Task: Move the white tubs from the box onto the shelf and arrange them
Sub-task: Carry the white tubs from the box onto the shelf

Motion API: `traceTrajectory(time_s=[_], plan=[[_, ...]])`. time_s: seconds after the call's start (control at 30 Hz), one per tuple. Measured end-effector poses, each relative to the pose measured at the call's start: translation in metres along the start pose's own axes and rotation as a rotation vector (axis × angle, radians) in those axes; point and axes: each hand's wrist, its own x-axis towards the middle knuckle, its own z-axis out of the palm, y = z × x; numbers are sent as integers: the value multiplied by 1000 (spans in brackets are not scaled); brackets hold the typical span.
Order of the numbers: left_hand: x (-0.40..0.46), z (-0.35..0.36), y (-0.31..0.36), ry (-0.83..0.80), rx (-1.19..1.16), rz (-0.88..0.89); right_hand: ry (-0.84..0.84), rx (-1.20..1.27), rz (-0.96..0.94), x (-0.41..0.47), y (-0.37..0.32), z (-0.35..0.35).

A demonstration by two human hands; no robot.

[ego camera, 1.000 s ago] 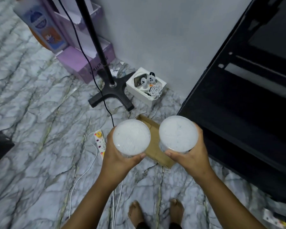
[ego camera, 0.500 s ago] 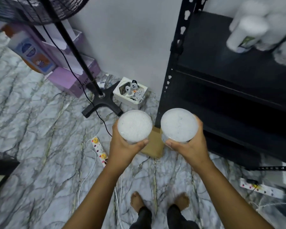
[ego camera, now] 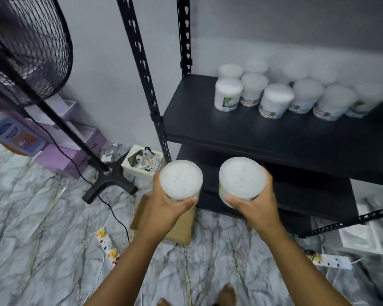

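The left hand [ego camera: 164, 208] gripped one white tub [ego camera: 181, 178] from below and behind, thumb curled over its near rim; the right hand [ego camera: 255, 208] held a second tub [ego camera: 242, 177] the same way. Both tubs hung upright in the air, side by side but apart, in front of the black shelf [ego camera: 230, 129] and below its upper board. They looked like rigid plastic with flat lids, probably light enough for one hand each, the smooth walls likely a little slippery, so a wrap round the body suited better than a pinch at the lid. Granular white contents seemed to show through the lids. A cluster of like tubs [ego camera: 276, 96] stood toward the board's back edge. The cardboard box [ego camera: 181, 226] lay on the floor beneath the left wrist, its inside hidden.
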Motion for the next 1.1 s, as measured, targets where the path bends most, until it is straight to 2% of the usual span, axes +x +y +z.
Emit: traceTrajectory(time_s=[0.2, 0.43, 0.8, 1.1], plan=[[17, 57, 27, -65, -34, 52, 52, 6, -37, 26, -4, -49], [52, 90, 39, -93, -28, 63, 93, -2, -32, 63, -5, -76], [153, 117, 27, -132, 110, 53, 128, -21, 26, 152, 19, -58], [211, 114, 1, -206, -27, 36, 158, -5, 63, 199, 40, -32]])
